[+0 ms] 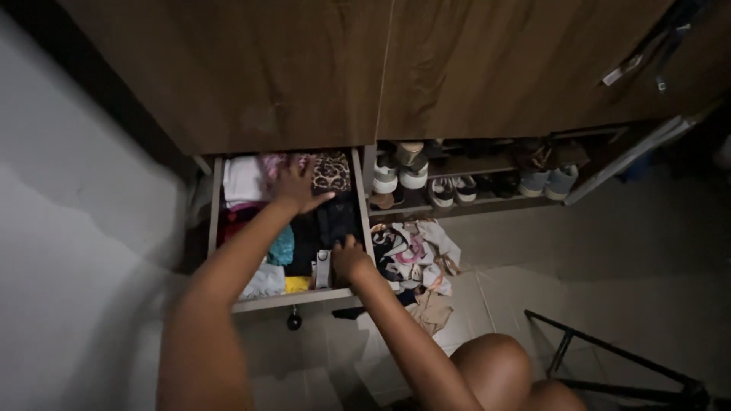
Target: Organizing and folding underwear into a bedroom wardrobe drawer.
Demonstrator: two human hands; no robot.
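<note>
My left hand (295, 190) lies spread and empty on folded clothes (320, 221) in the open drawer (293, 299), while my right hand (349, 257), curled, grip unclear, probes its front corner.

arms: bare, no sleeves | hands (295, 190): no rings | knee: bare

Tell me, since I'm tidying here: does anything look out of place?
Yes: a heap of clothes lies loose on the floor tiles beside the open drawer, below the shoe shelf, not folded away like the drawer's contents.
</note>
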